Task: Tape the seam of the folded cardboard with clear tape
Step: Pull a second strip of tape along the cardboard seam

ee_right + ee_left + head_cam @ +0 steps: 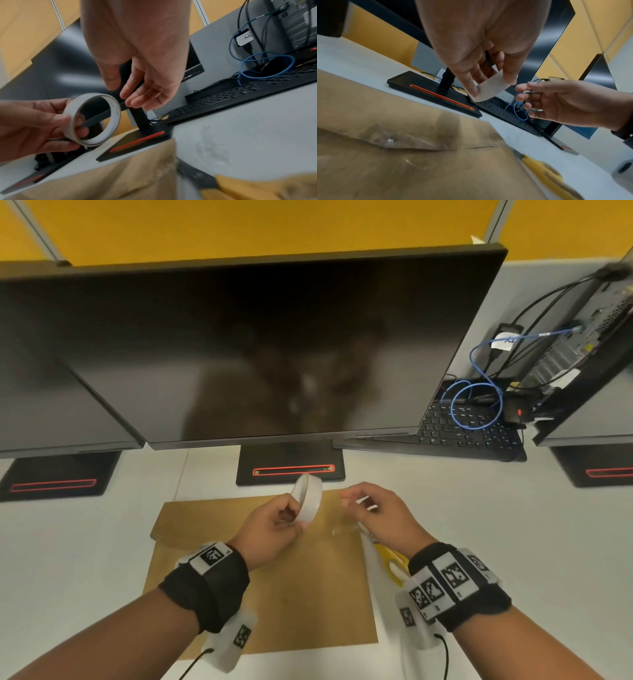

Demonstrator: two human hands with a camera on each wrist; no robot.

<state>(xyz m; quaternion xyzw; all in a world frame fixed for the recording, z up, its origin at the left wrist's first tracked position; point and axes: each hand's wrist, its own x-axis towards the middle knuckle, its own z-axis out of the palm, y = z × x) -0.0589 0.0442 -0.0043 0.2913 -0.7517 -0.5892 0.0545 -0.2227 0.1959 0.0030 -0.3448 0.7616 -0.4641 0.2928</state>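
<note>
While the left hand (pixel 274 520) holds the clear tape roll (pixel 307 499) upright above the folded cardboard (pixel 267 580), with fingertips through the core and the thumb on the outer band, the step in hand looks to be finding and freeing the loose end of the tape. The right hand (pixel 373 510) hovers just to the right of the roll, its fingers relaxed and a little spread; in the right wrist view they are straight and hold nothing I can make out, though the head view shows something pale near the fingertips that is too blurred to name.

The cardboard lies flat on the grey desk (pixel 479 542), directly below the roll, and its seam (pixel 479 147) runs across the sheet under both hands. A crumpled stretch of clear tape (pixel 397 138) already sits on that seam, below and to the left of the roll in the left wrist view.

To do this well, I would turn the roll slowly against the thumb until a nail catches the tape edge, then peel it square to the band so it does not split. Pulling a length clear of the roll before lowering it should keep it from folding on itself. Yellow-handled scissors (pixel 394 565) lie below and to the right of the roll, beside the cardboard's edge, ready for cutting.
</note>
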